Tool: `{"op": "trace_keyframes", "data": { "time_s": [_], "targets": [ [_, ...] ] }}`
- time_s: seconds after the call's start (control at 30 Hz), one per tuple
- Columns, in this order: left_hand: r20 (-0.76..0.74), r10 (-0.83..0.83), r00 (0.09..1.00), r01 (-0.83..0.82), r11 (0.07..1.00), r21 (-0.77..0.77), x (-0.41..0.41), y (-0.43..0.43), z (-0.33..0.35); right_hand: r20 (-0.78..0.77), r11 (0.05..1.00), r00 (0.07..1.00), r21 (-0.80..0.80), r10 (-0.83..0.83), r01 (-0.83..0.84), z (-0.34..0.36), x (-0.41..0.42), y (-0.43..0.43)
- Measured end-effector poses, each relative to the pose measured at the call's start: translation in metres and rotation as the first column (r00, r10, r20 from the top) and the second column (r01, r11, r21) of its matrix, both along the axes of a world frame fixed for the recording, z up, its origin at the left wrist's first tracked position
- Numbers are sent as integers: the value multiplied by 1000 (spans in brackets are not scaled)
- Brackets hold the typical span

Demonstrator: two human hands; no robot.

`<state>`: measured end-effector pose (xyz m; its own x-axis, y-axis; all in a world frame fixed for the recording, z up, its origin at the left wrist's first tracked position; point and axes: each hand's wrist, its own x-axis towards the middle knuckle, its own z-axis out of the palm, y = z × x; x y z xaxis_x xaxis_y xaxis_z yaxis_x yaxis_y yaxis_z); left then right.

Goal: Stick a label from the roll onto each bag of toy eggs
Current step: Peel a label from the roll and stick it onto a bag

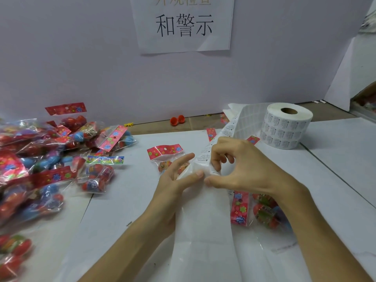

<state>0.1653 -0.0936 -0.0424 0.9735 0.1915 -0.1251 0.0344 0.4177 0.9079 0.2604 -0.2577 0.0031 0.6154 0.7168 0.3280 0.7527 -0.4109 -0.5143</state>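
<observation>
Label strip [203, 210] looks thin, limp, light; left hand [175, 176] and right hand [244, 167] both pinch it; best peeled from a corner.

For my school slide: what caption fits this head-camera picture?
Left hand holds the label strip; right hand pinches it, roll behind, egg bags left.

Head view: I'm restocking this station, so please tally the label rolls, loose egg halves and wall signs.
Label rolls: 1
Loose egg halves: 2
Wall signs: 1
Total: 4
</observation>
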Motion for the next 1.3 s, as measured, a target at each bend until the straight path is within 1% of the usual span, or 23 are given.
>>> {"op": "trace_keyframes", "data": {
  "time_s": [0.2, 0.37, 0.57, 0.73, 0.83, 0.9, 0.97, 1.07, 1.17, 1.3],
  "targets": [
    [-9, -26, 1000, 27, 998, 63, 1, 2, 2, -25, 999, 1000, 32, 6, -6, -2, 1, 0],
    [5, -55, 998, 54, 996, 68, 2, 5, 3, -29, 997, 1000, 73, 10, -8, -1, 1, 0],
    [49, -31, 998, 28, 998, 54, 3, 5, 2, -45, 998, 999, 51, -20, 22, -3, 3, 1],
    [42, -18, 999, 15, 998, 63, 3, 5, 1, -106, 999, 994, 42, -30, 34, -3, 2, 1],
    [27, 5, 1000, -7, 996, 90, 2, 5, 2, -127, 995, 991, 75, -48, 58, -4, 4, -1],
    [14, 16, 1000, -17, 994, 106, 2, 6, 3, -121, 992, 991, 100, -66, 78, -3, 6, -4],
    [6, 20, 1000, -21, 994, 111, 2, 6, 4, -80, 986, 995, 148, -65, 77, -2, 7, -5],
    [8, 20, 1000, -21, 993, 112, 2, 5, 4, -23, 977, 999, 213, -27, 31, 0, 5, -5],
    [25, 26, 999, -29, 991, 132, 2, 5, 3, -52, 981, 998, 192, 33, -23, -1, 0, 1],
    [46, 12, 999, -19, 986, 164, 1, 3, 5, -68, 991, 998, 137, 1, 8, -7, 0, 5]
  ]
}}
